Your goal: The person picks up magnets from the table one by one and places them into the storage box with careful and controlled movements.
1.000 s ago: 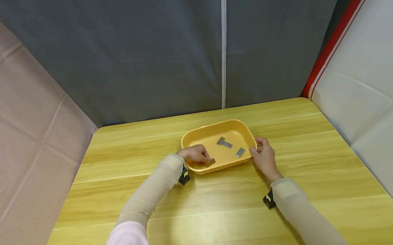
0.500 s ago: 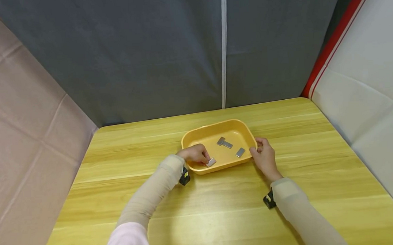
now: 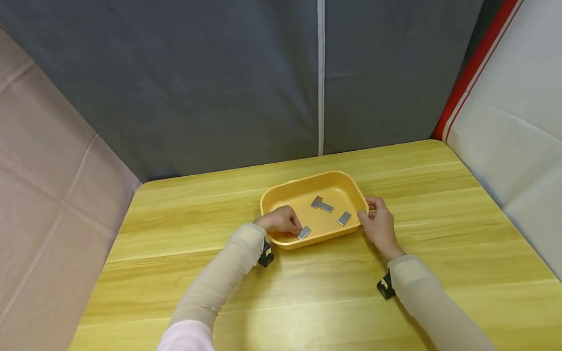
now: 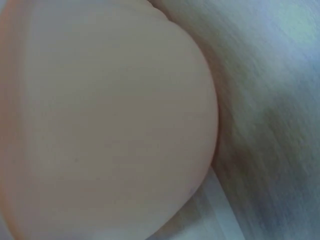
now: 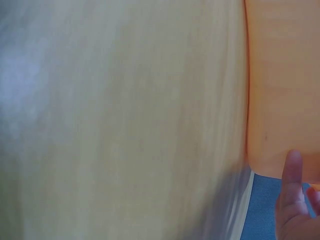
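Note:
A yellow-orange plastic tray [image 3: 305,184] sits on the wooden table. My left hand [image 3: 281,220] reaches over its left side, and the curled fingers pinch the end of a small grey metal plate [image 3: 304,233] by the front wall. Farther right in the tray lie another such plate [image 3: 344,218] and two overlapping plates [image 3: 326,207]. My right hand [image 3: 379,223] grips the tray's right rim, thumb on the inner side and fingers outside. In the right wrist view its thumb [image 5: 292,170] presses on the tray wall [image 5: 285,90]. Skin fills most of the left wrist view, hiding the fingertips.
The wooden table [image 3: 315,310] extends around the tray. A dark grey curtain [image 3: 211,84] stands behind its far edge. Pale cloth hangs at the left [image 3: 46,196], and a white cloth [image 3: 524,133] with a red border at the right.
The metal plate at my left fingertips has turned from edge-up, through a bright glint, to lying flatter. Both hands and the tray have barely moved.

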Motion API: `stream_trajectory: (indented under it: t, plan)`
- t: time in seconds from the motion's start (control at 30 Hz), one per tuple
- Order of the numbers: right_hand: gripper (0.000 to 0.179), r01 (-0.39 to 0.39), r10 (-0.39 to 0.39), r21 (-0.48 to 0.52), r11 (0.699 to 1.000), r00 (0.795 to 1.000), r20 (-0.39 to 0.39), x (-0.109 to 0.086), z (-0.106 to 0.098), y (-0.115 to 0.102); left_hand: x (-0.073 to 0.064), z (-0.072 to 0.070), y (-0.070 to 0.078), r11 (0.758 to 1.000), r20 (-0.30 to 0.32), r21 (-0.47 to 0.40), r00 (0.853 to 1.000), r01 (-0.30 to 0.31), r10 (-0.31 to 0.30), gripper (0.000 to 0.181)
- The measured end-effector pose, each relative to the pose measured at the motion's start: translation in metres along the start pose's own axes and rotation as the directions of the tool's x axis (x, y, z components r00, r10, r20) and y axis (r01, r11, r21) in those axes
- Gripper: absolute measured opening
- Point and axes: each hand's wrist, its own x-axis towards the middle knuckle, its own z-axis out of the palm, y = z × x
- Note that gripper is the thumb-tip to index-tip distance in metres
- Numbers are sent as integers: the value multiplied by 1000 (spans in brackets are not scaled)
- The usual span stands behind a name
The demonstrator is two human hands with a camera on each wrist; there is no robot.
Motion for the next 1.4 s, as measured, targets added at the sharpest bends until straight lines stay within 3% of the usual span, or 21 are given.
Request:
stream_trajectory:
  t: [0.3,0.47,0.6,0.87,1.0,1.23,1.4]
  plan:
    - [39,-5,5,27,1000,1000,7,0,1,-1,0,1,-2,1000,-14,7,1000,-13,13,6]
    - [39,-10,10,32,999,1000,15,0,1,-1,0,1,-2,995,-68,71,995,-65,70,5]
    - [39,-9,9,32,999,1000,20,0,1,-2,1,0,-2,989,-163,110,979,-101,118,5]
    - [39,-3,2,33,999,1000,23,0,0,-1,4,-4,-3,993,-351,-30,931,-117,99,7]
    - [39,0,-1,28,1000,1000,24,0,0,-1,0,-6,-2,982,-438,-76,891,-173,123,9]
    - [39,-1,0,16,1000,1000,21,1,1,1,-6,-10,-4,960,-617,-85,771,-266,159,9]
    - [39,-11,11,7,1000,999,30,0,0,1,-10,-8,-7,939,-680,-128,718,-319,151,8]
